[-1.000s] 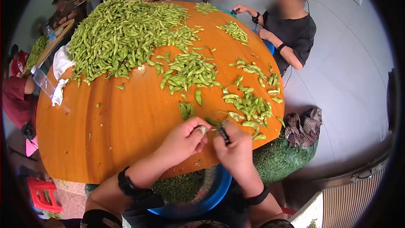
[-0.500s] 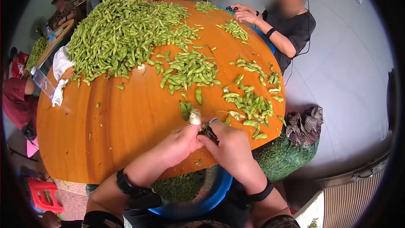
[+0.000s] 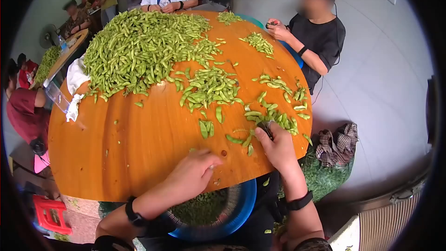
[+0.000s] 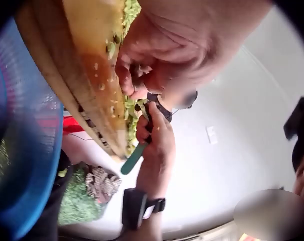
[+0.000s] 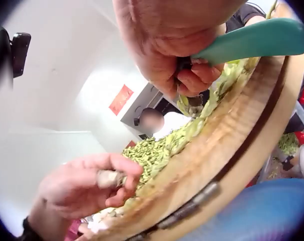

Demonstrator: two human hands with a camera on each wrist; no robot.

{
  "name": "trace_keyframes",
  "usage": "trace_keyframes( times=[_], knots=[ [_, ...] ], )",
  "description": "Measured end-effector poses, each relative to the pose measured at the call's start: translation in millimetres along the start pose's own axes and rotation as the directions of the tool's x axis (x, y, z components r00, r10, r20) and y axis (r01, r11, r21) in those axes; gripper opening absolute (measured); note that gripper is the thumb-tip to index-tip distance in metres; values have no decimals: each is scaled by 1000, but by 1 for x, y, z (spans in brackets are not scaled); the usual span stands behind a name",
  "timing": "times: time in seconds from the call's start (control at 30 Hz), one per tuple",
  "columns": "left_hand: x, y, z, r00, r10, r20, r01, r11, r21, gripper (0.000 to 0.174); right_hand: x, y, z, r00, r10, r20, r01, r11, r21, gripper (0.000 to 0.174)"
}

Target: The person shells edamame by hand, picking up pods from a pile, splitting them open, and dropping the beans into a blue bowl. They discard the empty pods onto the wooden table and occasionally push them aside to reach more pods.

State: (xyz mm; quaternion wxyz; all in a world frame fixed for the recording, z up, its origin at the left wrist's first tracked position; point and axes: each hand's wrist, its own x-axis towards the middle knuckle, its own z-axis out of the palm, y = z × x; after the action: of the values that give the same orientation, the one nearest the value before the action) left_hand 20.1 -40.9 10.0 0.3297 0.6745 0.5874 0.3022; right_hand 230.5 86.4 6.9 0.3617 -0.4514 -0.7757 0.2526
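Inspecting from where I stand: wooden table point(image 3: 153, 144), bearing a large heap of green pods point(image 3: 134, 51); blue basin point(image 3: 251, 204) below its near edge. Left hand point(image 3: 190, 176): loosely bent, gripping nothing visible (one digit wears a pale wrap point(image 5: 109, 179)). Right hand point(image 3: 281, 148): closed round a green-handled tool point(image 5: 257, 40), beside a smaller cluster; what looks like a pod point(image 5: 183, 106) shows at its fingertips. Assessment: each pod should prove light, pliant, easily bruised; best pinched gently across the middle, tips free.
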Motion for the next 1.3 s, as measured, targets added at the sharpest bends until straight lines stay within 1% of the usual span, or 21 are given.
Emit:
trace_keyframes(
  times=[0.03, 0.07, 0.1, 0.13, 0.17, 0.27, 0.33, 0.47, 0.57, 0.63, 0.67, 0.73, 0.83, 0.87, 0.93, 0.97, 1.0, 1.13, 1.2, 1.23, 1.3],
  knots=[
    [-7, 0, -3, 988, 134, -75, -106, 950, 294, 24, -1, 2, -3, 1000, -2, -3, 2, 1000, 10, 19],
    [-12, -2, -5, 965, 218, -143, -161, 929, 334, 29, -2, 3, -6, 999, 46, 23, -46, 999, 8, 18],
    [-14, -2, -9, 966, 216, -141, -158, 926, 342, 29, -4, 5, -8, 994, 93, 50, -93, 996, 4, 18],
    [-16, 0, -13, 947, 248, -203, -136, 885, 445, 28, -5, 13, -7, 1000, -23, 0, 23, 1000, 9, 15],
    [-17, 2, -15, 923, 286, -259, -107, 835, 540, 27, -6, 17, -9, 1000, -21, -1, 21, 1000, 15, 15],
    [11, -5, -24, 911, 338, -236, -128, 777, 617, 25, -8, 17, -13, 997, -76, 20, 76, 997, 11, 14],
    [30, -17, -26, 896, 394, -206, -142, 692, 707, 23, -11, 11, -16, 989, 6, 147, -21, 994, 104, 13],
    [47, -30, -35, 936, 310, -166, -133, 750, 648, 22, -15, 6, -15, 990, 44, 130, -63, 988, 142, 14],
    [46, -29, -36, 898, 362, -251, -142, 778, 612, 16, -20, -4, -15, 977, 37, 210, -78, 978, 192, 12],
    [37, -29, -31, 964, 166, -206, -54, 885, 462, 17, -20, -1, -14, 976, 7, 218, -54, 977, 208, 13],
    [35, -26, -27, 965, 164, -205, -51, 883, 466, 17, -20, 2, -12, 984, -12, 177, -20, 983, 180, 12],
    [35, -20, -17, 978, 133, -161, -92, 967, 236, 16, -21, 5, -10, 990, -35, 137, 14, 988, 151, 12],
    [39, -21, -22, 930, 251, -268, -170, 941, 292, 19, -23, 9, -12, 992, -81, 97, 69, 989, 128, 12],
    [41, -25, -31, 928, 165, -333, -82, 965, 249, 25, -25, 12, -14, 992, -88, 94, 75, 989, 131, 12],
    [48, -35, -45, 913, 168, -371, -34, 940, 341, 27, -27, 13, -20, 991, -97, 91, 83, 987, 139, 13],
    [51, -37, -48, 895, 177, -410, 15, 906, 424, 28, -28, 10, -26, 974, 82, 210, -135, 958, 252, 13],
    [55, -37, -49, 907, 198, -371, -58, 933, 355, 30, -28, 9, -28, 908, 236, 346, -353, 876, 329, 14],
    [59, -46, -41, 938, 265, -223, -151, 893, 424, 28, -30, 13, -20, 941, 216, 261, -318, 828, 462, 20],
    [57, -32, -26, 977, 141, -162, -75, 932, 355, 24, -29, 16, -20, 934, 225, 277, -334, 824, 458, 20],
    [60, -29, -17, 977, 140, -161, -75, 931, 356, 24, -28, 17, -20, 934, 226, 277, -335, 822, 460, 20],
    [67, -20, 1, 970, 190, -153, -164, 972, 168, 19, -27, 18, -20, 942, 196, 273, -302, 851, 429, 20]
  ],
)
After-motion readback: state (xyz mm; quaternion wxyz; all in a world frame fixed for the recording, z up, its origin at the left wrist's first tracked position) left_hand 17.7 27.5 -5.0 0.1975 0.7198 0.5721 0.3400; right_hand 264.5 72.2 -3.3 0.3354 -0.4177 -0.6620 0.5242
